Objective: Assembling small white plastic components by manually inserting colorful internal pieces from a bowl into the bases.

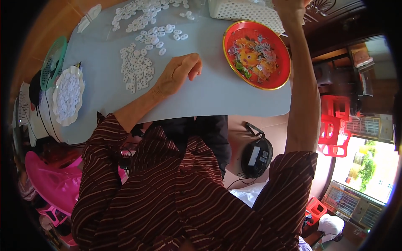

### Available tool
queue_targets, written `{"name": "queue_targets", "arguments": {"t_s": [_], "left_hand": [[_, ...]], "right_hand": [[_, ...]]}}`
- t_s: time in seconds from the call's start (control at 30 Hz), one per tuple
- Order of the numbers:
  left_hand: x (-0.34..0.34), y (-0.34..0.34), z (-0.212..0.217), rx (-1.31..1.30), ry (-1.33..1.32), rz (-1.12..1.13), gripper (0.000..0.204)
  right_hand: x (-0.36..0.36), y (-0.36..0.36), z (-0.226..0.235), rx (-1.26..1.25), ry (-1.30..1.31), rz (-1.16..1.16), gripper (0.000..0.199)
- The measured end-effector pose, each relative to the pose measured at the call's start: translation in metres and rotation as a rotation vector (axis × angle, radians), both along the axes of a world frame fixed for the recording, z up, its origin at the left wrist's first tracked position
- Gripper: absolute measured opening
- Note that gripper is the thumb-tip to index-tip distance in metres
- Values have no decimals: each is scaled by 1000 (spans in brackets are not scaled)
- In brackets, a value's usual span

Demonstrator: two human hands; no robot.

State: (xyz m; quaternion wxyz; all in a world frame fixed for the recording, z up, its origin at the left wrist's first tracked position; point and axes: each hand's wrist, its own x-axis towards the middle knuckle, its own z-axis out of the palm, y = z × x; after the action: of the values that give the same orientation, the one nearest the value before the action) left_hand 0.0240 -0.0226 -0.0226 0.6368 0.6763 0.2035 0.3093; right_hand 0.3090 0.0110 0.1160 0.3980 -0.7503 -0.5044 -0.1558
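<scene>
My left hand [181, 74] rests on the grey-blue tabletop [201, 102] with its fingers curled in. Whatever it may hold is hidden. Beside it, to the left, lies a spread of small white oval plastic pieces [137, 69] with dark holes. More of these pieces [142, 14] are heaped at the far edge. My right arm reaches far forward, past a red round tray [282, 62] with a gold rim that holds small metal bits. At the top edge, my right hand [291, 9] is by a white perforated basket [222, 10]; its fingers are partly cut off.
A white scalloped dish [60, 117] full of white pieces stands at the left, near a green mesh basket [63, 44]. Below the table are a black device [256, 157] on the floor and a pink chair [48, 184]. Red plastic stools [333, 125] stand at the right.
</scene>
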Motion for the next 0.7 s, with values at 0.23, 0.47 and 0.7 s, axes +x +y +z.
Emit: {"name": "queue_targets", "arguments": {"t_s": [0.23, 0.47, 0.7], "left_hand": [[-3, 0, 8, 57, 143, 29, 50], [0, -3, 10, 70, 143, 12, 50], [-1, -4, 9, 77, 180, 23, 49]], "right_hand": [[-16, -39, -75, -36, -65, 419, 16], [-11, -62, -89, -593, -61, 285, 14], [-19, -57, -90, -624, -286, 259, 11]]}}
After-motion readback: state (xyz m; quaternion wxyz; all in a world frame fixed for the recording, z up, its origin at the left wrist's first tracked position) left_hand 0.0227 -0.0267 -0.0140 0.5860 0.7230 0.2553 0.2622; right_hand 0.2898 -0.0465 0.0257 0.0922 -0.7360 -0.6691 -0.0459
